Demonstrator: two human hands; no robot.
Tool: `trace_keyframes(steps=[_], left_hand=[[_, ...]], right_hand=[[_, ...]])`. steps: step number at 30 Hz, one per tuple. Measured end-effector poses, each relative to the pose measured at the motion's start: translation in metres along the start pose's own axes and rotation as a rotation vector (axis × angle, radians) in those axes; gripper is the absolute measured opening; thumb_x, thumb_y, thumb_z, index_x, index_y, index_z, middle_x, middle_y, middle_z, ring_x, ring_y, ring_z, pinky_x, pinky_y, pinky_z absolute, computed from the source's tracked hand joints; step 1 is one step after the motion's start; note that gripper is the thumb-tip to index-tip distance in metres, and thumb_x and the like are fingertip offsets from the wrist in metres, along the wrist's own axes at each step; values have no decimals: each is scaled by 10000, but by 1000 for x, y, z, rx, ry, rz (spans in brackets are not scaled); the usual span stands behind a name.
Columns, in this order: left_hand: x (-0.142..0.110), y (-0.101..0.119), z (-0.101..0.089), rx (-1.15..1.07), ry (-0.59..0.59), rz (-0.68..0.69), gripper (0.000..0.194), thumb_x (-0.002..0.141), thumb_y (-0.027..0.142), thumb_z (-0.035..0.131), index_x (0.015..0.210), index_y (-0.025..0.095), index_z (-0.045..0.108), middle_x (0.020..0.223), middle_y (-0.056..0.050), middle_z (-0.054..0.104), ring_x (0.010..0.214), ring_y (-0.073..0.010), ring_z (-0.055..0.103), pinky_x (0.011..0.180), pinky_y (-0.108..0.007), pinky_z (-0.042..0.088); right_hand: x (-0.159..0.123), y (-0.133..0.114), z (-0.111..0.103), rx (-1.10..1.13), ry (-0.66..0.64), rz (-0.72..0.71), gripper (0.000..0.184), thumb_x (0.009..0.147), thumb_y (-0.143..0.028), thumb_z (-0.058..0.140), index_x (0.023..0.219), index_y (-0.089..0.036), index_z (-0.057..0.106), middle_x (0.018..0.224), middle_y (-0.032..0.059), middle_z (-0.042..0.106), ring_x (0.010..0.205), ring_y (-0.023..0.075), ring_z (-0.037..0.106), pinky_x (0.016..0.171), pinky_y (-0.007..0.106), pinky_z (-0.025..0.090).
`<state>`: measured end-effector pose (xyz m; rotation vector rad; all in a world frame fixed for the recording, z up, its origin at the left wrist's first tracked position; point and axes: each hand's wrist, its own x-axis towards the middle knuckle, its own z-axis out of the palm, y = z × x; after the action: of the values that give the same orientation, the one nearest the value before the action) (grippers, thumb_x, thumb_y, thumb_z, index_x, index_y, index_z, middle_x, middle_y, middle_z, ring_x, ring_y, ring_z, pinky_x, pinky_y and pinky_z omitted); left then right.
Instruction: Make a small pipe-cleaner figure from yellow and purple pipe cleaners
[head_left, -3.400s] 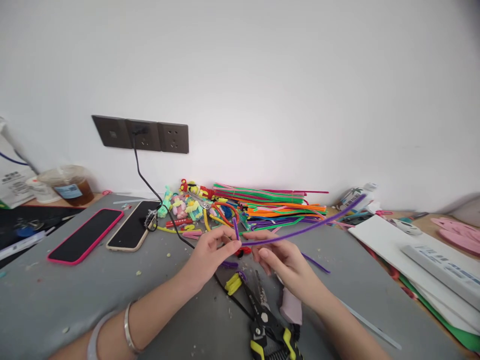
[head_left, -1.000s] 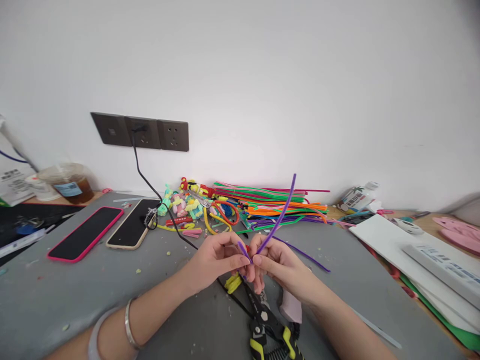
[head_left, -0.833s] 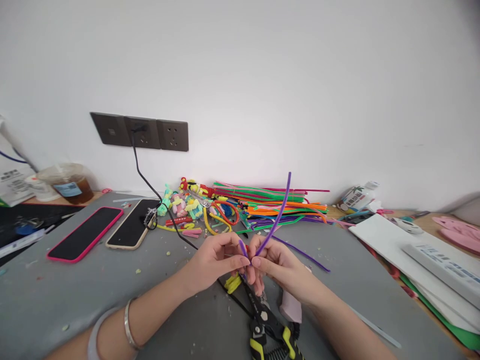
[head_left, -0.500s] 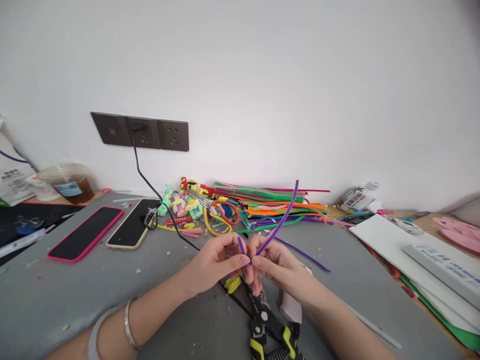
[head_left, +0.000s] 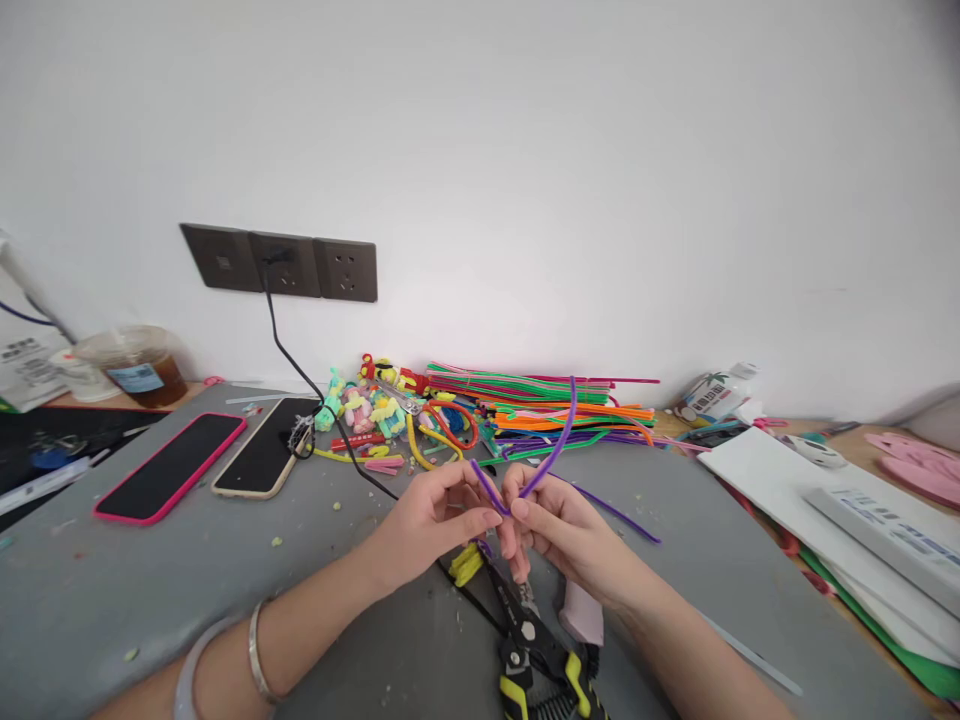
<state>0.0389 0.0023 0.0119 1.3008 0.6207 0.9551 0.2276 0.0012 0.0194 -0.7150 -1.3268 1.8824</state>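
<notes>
Holding a V-bent purple pipe cleaner above the grey worktop, the left hand and right hand pinch it beside its bend with closed fingers, apparently so each can steady one side.

The left hand and the right hand both pinch one purple pipe cleaner, which is bent like a V, with the longer end rising at the right. Below the fingers, a wire stripper with black and yellow handles lies on the grey mat. Behind the hands there are bundles of coloured pipe cleaners. At the left, a pink-cased smartphone lies beside a beige-cased smartphone; both screens are dark.
</notes>
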Motion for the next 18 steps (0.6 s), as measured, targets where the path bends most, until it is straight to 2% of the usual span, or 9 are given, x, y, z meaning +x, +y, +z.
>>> trace_keyframes(steps=[4,9,12,15,18], left_hand=[[2,2,1,1,50,-27,314,790,450,743,789,157,630,667,-16,650,603,-126,590,563,-231,437],[4,-2,0,-13,120,-118,358,748,476,765,795,148,630,637,18,592,546,-92,520,511,-205,380],[3,-4,0,-24,137,-153,385,726,493,775,773,147,615,613,22,576,531,-89,503,511,-207,370],[3,-3,0,-3,146,-162,394,727,510,767,762,147,617,576,24,565,517,-89,482,513,-209,357],[3,0,0,36,133,-173,410,734,533,752,728,147,614,550,16,564,507,-90,470,496,-205,323]], right_hand=[[1,0,1,-118,15,-52,288,873,-400,700,810,-171,538,687,4,695,522,96,651,521,199,496],[1,3,0,-255,173,-265,204,845,-319,733,772,-179,604,705,17,696,514,119,641,501,246,524],[1,5,-1,-379,232,-358,172,831,-304,742,754,-190,638,682,5,649,488,111,594,453,240,487],[2,4,0,-462,253,-374,190,820,-329,747,733,-197,641,670,2,612,501,115,570,444,240,456],[0,3,-1,-482,249,-331,185,833,-339,734,756,-192,653,672,9,622,515,113,563,457,232,450]])
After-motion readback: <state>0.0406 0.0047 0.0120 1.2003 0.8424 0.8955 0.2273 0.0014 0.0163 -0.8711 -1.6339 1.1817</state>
